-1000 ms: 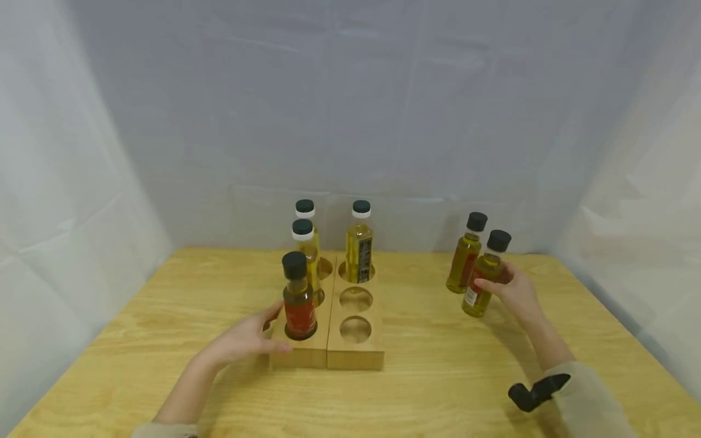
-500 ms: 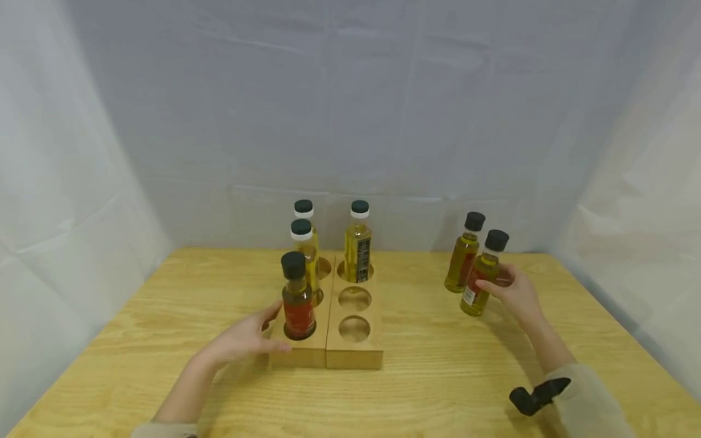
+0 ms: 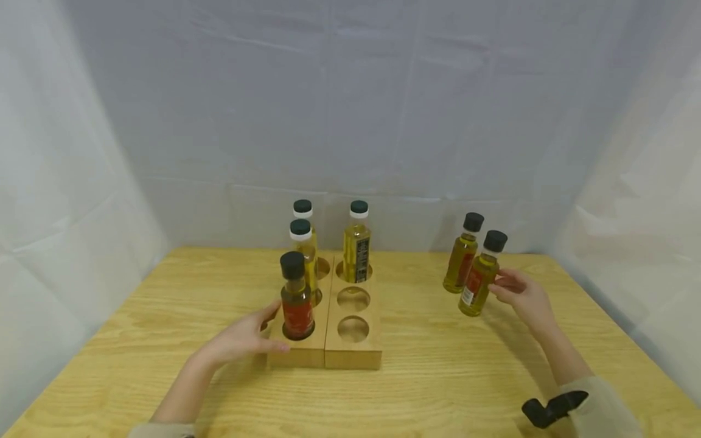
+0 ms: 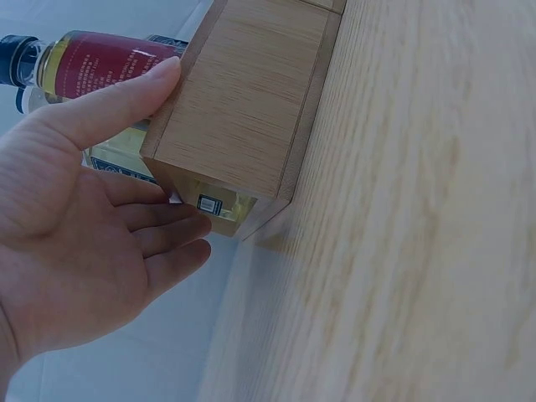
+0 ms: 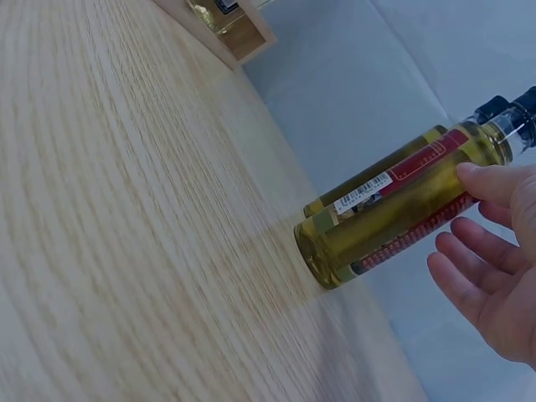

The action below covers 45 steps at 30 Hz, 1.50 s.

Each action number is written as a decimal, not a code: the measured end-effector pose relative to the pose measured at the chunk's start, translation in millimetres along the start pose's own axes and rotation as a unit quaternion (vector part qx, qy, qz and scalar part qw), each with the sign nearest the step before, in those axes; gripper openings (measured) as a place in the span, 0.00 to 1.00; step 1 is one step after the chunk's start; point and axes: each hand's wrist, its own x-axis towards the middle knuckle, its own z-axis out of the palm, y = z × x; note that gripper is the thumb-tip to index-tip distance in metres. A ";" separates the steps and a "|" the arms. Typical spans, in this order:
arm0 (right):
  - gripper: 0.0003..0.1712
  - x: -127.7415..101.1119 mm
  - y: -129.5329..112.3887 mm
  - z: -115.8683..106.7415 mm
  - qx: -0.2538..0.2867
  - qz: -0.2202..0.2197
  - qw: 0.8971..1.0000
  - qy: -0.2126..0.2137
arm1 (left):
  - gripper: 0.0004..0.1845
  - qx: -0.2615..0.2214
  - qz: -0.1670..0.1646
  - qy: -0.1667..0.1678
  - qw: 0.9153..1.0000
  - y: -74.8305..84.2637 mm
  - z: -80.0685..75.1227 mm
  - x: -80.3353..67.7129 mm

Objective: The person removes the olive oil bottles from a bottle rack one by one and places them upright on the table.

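Observation:
In the head view, my left hand (image 3: pixel 238 340) rests at the near left corner of a wooden bottle rack (image 3: pixel 353 359); its thumb touches the front face, its fingers lie along the left side. A dark-capped oil bottle with a red label (image 3: pixel 297 313) stands in the rack's near left hole, beside that hand. At the right, my right hand (image 3: pixel 528 301) is beside another dark-capped, red-labelled oil bottle (image 3: pixel 482 277) on the table. The right wrist view shows its thumb at the bottle (image 5: pixel 402 209) and its other fingers apart from it, not wrapped round.
A similar oil bottle (image 3: pixel 462 258) stands just behind the right-hand one. Green-capped oil bottles occupy the rack's back right hole (image 3: pixel 357 252) and left column. Two near holes on the right show bare. White sheeting (image 3: pixel 350 121) surrounds the wooden table (image 3: pixel 427 371).
My right hand has loosened from the oil bottle and drawn back to the right; the bottle stays standing. My left hand keeps its place at the rack.

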 end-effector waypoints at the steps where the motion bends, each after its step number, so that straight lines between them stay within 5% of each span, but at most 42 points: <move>1: 0.35 -1.2 -0.7 -1.1 0.001 0.000 1.000 -0.001 | 0.55 0.002 0.001 0.000 1.000 0.1 0.0 0.0; 23: 0.28 -14.0 -37.4 17.4 -0.001 -0.040 0.999 -0.029 | 0.54 0.011 0.003 -0.002 1.000 2.1 0.2 -1.1; 31: 0.30 -3.8 -56.3 31.6 -0.017 -0.040 0.998 -0.042 | 0.54 0.005 0.000 0.000 1.000 2.2 0.5 -1.6; 45: 0.28 26.7 -83.7 77.0 0.046 -0.064 0.995 -0.065 | 0.55 0.005 -0.003 0.000 1.000 1.1 0.6 -1.3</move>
